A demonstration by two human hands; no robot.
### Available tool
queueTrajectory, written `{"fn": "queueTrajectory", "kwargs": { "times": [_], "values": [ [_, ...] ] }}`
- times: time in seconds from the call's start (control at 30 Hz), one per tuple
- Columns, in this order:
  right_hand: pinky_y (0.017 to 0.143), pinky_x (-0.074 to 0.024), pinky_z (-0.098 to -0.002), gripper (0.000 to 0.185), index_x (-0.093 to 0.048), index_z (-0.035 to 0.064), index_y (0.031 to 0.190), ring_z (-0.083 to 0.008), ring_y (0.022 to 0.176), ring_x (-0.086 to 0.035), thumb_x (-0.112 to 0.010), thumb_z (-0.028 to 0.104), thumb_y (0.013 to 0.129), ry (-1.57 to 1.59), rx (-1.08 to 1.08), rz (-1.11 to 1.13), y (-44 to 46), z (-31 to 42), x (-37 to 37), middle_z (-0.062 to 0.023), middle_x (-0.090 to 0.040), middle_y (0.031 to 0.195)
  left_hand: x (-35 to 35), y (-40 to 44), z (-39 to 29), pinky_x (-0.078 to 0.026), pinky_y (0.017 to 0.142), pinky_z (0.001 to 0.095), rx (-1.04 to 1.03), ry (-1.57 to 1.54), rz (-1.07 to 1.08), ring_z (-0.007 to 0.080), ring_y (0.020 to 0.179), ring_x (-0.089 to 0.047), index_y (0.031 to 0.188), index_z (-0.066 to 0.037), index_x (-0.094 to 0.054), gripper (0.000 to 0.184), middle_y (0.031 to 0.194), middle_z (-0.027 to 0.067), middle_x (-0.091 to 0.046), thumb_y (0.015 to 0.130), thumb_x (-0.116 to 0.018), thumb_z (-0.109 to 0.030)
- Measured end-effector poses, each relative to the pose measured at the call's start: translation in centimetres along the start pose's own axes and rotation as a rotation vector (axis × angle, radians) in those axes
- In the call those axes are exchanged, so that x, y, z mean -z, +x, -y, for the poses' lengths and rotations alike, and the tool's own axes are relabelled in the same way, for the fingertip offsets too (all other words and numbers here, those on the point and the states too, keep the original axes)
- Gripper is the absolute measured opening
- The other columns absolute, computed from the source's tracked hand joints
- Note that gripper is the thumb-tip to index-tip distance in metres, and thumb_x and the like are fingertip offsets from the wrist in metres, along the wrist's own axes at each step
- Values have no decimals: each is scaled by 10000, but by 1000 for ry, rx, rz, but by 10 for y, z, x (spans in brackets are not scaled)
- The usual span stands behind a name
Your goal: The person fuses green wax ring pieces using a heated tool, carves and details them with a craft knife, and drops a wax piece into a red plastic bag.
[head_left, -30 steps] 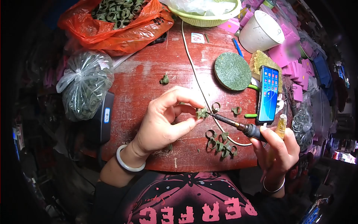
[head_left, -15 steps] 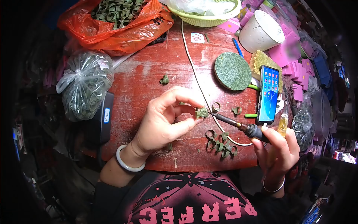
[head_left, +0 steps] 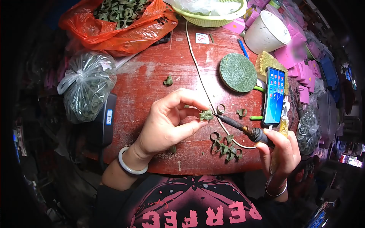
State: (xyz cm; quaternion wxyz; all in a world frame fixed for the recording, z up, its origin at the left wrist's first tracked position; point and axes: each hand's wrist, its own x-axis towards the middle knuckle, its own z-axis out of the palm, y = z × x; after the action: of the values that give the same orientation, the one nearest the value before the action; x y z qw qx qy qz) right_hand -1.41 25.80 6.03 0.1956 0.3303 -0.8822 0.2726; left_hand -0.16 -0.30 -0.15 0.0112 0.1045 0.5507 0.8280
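Observation:
Pinched between the thumb and fingers of my left hand (head_left: 165, 123) is a small green ring-shaped piece (head_left: 206, 115). My right hand (head_left: 280, 152) grips a soldering-iron-like tool (head_left: 255, 133) by its dark collar, and the tool's thin tip is at or very near the right side of the piece. Several green rings (head_left: 229, 154) lie in a cluster below the tool. Two separate rings, one (head_left: 221, 109) above the tip and another (head_left: 242, 112) further right, rest on the red table (head_left: 152, 91). A yellowish wrapped item (head_left: 283, 127) shows behind my right fingers.
At the back left is an orange bag (head_left: 152, 28) of green pieces, with a clear bag (head_left: 87, 89) nearer. A white cable (head_left: 195, 60) crosses the table. To the right are a green disc (head_left: 238, 72), a phone (head_left: 273, 97) and a white bucket (head_left: 266, 32).
My right hand has shifted slightly left and down, with the tool's handle tilting a little. The yellowish item appears lower behind the fingers. My left hand stays nearly still.

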Motion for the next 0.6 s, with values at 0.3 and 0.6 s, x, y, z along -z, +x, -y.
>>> {"fn": "queueTrajectory", "kwargs": {
  "times": [0.3,0.6],
  "values": [
    [554,-477,-309,386,-655,18,967,-233,634,-582,-836,143,650,6,1,-8,0,0,-2,-109,-617,759,-1,0,-2,-504,897,304,10,-2,-6,167,1047,-546,1051,20,-577,356,1099,109,-533,746,-585,203],
    [548,-477,-310,386,-653,17,960,-234,629,-585,-839,145,646,-2,19,-2,1,-1,-2,-107,-615,754,-2,0,-2,-506,886,300,1,-11,-10,166,1043,-547,1050,20,-578,360,1098,108,-534,744,-581,208]
  ]
}}
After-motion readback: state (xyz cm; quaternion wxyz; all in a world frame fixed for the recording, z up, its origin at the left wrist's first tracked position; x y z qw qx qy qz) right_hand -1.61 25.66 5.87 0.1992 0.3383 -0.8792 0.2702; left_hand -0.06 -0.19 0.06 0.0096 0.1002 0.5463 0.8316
